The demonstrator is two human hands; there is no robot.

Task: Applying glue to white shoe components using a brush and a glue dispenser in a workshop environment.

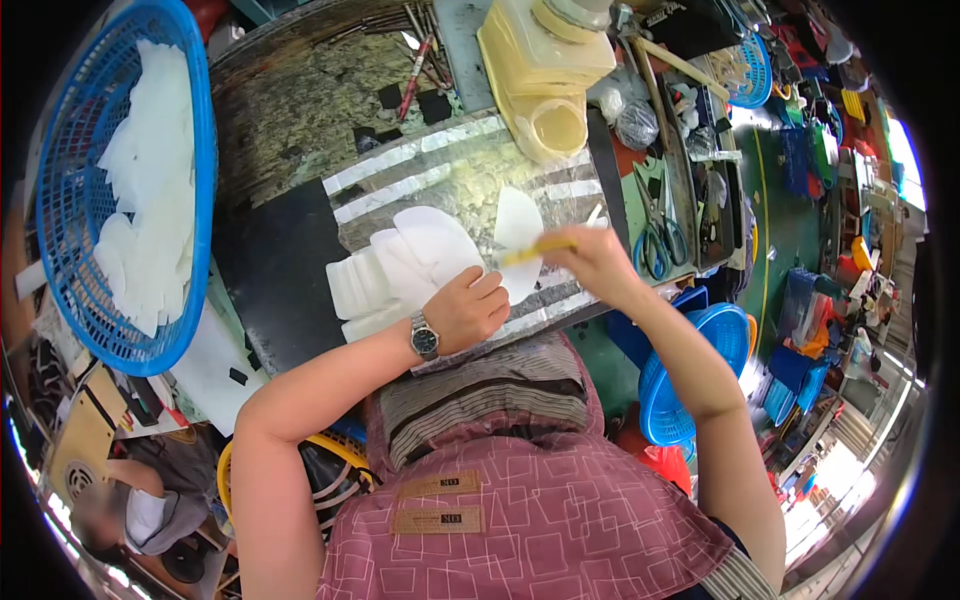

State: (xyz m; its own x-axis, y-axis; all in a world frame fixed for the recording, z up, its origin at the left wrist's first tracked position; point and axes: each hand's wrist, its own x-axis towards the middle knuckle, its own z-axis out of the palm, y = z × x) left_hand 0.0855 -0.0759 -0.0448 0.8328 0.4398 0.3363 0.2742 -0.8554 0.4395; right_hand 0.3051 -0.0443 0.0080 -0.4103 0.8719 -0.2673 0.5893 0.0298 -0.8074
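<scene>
Right hand (597, 262) clamped on yellow tool (524, 254); left hand (465, 312) curled, grip unclear. White piece (517, 215) at right hand's 10 o'clock, long axis 12-to-6.

Left hand (465, 312) was down by a fanned-out stack of white pieces (405, 255), and the right hand (600, 262) gripped a skinny yellow tool (535, 252), kinda blurry, at a lone white piece (517, 218). Cream plastic container (550, 65) sat past them on the tabletop (290, 110), plus a blue basket (203, 200) of more white cutouts (150, 190) off left.
</scene>
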